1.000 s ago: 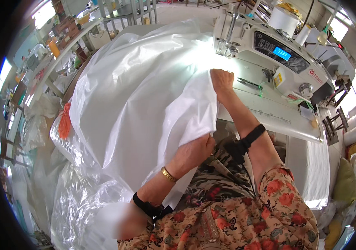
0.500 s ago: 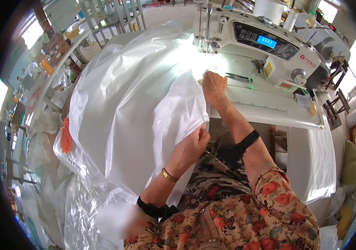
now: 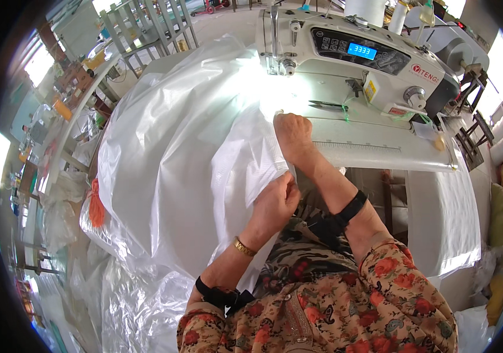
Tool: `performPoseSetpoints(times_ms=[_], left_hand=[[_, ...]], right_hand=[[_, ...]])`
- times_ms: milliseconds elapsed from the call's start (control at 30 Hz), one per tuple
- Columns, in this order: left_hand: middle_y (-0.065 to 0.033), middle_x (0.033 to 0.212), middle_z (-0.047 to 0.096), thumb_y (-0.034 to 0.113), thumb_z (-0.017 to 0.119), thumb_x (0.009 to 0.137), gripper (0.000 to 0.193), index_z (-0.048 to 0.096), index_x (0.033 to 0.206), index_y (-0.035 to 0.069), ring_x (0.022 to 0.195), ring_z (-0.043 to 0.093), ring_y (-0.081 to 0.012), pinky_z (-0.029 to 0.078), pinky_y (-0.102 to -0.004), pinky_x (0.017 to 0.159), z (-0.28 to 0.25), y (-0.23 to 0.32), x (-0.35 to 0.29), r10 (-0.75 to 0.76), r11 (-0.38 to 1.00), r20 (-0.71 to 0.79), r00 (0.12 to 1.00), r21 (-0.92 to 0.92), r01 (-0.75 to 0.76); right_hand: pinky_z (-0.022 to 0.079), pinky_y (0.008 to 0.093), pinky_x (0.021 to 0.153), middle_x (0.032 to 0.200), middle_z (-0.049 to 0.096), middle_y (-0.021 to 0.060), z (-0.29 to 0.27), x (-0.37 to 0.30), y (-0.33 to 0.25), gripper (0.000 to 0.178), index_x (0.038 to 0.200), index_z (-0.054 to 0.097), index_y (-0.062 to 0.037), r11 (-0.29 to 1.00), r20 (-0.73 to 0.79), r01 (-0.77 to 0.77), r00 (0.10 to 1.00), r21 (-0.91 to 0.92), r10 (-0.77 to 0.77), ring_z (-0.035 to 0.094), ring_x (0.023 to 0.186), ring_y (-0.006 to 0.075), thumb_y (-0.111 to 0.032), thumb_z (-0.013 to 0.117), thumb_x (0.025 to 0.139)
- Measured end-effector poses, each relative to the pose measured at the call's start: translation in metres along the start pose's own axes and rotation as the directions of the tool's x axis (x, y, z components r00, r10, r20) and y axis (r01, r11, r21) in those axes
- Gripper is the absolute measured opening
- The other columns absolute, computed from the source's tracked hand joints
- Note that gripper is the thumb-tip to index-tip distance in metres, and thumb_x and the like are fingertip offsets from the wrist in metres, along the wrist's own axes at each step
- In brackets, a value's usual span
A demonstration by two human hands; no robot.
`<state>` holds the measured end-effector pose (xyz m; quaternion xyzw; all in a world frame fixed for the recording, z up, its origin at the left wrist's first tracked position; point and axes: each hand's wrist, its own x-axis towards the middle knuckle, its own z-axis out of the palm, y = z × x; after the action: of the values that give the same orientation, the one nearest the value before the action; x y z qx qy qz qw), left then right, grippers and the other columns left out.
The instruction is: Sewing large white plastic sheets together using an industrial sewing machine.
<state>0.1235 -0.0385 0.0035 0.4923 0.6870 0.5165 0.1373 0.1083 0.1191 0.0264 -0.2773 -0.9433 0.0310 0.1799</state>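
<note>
While the big sheet of white woven plastic fabric (image 3: 175,165) lies heaped over the left side of the sewing table (image 3: 380,150), both hands work along its near edge. The right hand (image 3: 292,132) is closed in a loose fist, pressing the edge flat on the table just in front of the white sewing machine (image 3: 351,59). The left hand (image 3: 275,206) sits closer to the body, fingers pinched shut on the same edge, so the strip between the 2 hands looks pulled straight.

This reads as lining up the edge before stitching. A likely next move would be sliding that edge forward under the needle (image 3: 275,56) while keeping it taut and flat, with the fingers kept clear of the needle.

A pair of scissors (image 3: 325,106) lies on the machine bed, just beyond the right hand. An orange tassel (image 3: 95,206) hangs at the far left edge of the sheet.

Bright glare washes out the fabric right under the needle, so it is unclear whether the edge is folded there or already under the foot. The fabric hides the left part of the table, and the lens rim cuts off the rest of the room.
</note>
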Motion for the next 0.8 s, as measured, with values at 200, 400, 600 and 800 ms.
performPoseSetpoints(times_ms=[200,400,600,800], left_hand=[[-0.0167,0.066,0.055,0.005,0.055,0.084,0.01,0.048,0.088,-0.001,0.058,0.054,-0.0262,0.042,-0.0357,0.056,-0.013,-0.008,0.001,0.045,0.984,0.055,0.997,0.17,-0.054],[-0.0124,0.07,0.053,0.008,0.055,0.086,0.011,0.05,0.089,-0.001,0.063,0.051,-0.0217,0.043,-0.0321,0.062,-0.024,-0.012,0.014,-0.004,0.971,0.041,0.999,0.24,-0.006],[-0.0143,0.07,0.05,0.015,0.052,0.086,0.017,0.05,0.092,-0.001,0.064,0.051,-0.0264,0.044,-0.035,0.065,-0.027,-0.011,0.043,-0.097,0.935,0.051,0.994,0.346,0.074],[-0.0119,0.071,0.054,0.013,0.052,0.085,0.015,0.051,0.091,-0.001,0.067,0.053,-0.0188,0.043,-0.0325,0.065,-0.018,-0.01,0.037,-0.092,0.979,0.006,0.996,0.186,0.089]], right_hand=[[0.051,0.0423,0.062,0.075,0.064,0.0171,0.011,0.007,0.003,0.012,0.078,0.062,-0.0015,0.99,-0.052,0.137,0.989,0.02,-0.136,0.066,0.075,0.0355,-0.013,0.058,0.079],[0.048,0.0388,0.059,0.077,0.064,0.0125,0.038,0.02,0.01,0.026,0.085,0.061,-0.0045,0.951,-0.444,0.308,0.852,-0.002,-0.277,0.065,0.075,0.0321,-0.028,0.061,0.074],[0.044,0.0394,0.064,0.081,0.066,0.0062,0.039,0.047,0.008,0.016,0.084,0.065,-0.0109,0.985,-0.162,0.158,0.973,-0.065,-0.167,0.065,0.079,0.0231,-0.016,0.051,0.08],[0.045,0.0421,0.068,0.08,0.068,0.0118,0.021,0.04,0.01,0.014,0.077,0.067,-0.008,0.994,0.028,0.049,0.998,0.094,-0.052,0.067,0.08,0.0276,-0.008,0.053,0.078]])
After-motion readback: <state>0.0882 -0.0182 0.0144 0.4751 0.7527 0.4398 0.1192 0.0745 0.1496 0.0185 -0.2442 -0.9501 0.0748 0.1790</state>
